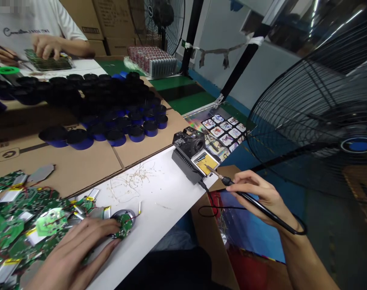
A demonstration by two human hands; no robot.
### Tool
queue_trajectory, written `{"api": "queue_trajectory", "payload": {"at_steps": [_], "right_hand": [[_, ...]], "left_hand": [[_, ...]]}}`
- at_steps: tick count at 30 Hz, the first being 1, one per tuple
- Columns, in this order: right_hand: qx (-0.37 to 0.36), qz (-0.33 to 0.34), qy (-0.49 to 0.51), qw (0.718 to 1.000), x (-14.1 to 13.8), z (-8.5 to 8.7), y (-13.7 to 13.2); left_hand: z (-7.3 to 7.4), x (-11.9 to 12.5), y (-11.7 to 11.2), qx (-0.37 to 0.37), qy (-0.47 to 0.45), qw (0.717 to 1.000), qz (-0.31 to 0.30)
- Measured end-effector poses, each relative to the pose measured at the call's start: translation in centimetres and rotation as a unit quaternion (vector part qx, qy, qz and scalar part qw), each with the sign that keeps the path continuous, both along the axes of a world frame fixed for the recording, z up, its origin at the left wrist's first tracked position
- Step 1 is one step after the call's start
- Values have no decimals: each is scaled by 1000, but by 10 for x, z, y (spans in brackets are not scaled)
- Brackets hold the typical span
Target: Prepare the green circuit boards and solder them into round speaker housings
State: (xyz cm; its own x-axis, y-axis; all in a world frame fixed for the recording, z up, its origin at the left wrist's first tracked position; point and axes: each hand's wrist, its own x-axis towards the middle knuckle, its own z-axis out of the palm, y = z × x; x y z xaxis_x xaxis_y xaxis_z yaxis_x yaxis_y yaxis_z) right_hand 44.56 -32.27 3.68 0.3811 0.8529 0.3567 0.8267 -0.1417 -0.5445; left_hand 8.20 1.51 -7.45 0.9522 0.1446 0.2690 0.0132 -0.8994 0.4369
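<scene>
In my right hand point(262, 197) is a black soldering iron point(247, 197), gripped like a pen. Its metal tip reaches the yellow sponge point(205, 162) in the tray of a black soldering iron stand point(186, 161). My left hand point(83, 245) has its fingers and thumb on the edge of a green circuit board point(125, 224), which sits in a small round grey housing on the white table. A small battery point(139, 207) with a yellow end lies beside that housing. Left of my left hand spreads a pile of green circuit boards point(52, 221) with wires and silver batteries.
Many round blue-and-black housings point(136, 133) stand on cardboard point(147, 153) beyond the table point(153, 189). Wire scraps point(138, 177) litter the white surface. At right is a large fan point(316, 108). Across from me, a person's hand point(47, 46) holds a stack of boards.
</scene>
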Motion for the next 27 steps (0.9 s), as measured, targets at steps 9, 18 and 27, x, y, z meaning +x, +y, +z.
{"api": "queue_trajectory", "payload": {"at_steps": [9,18,27], "right_hand": [[113,-58,154,980,-9,-1,-4],[253,-46,385,886,-9,-13,11],[247,-67,368,894,-9,-20,13]], "left_hand": [[4,7,-6,-16,3,998,54],[13,35,-13,16,7,999,47],[29,41,-14,-4,12,999,41]]}}
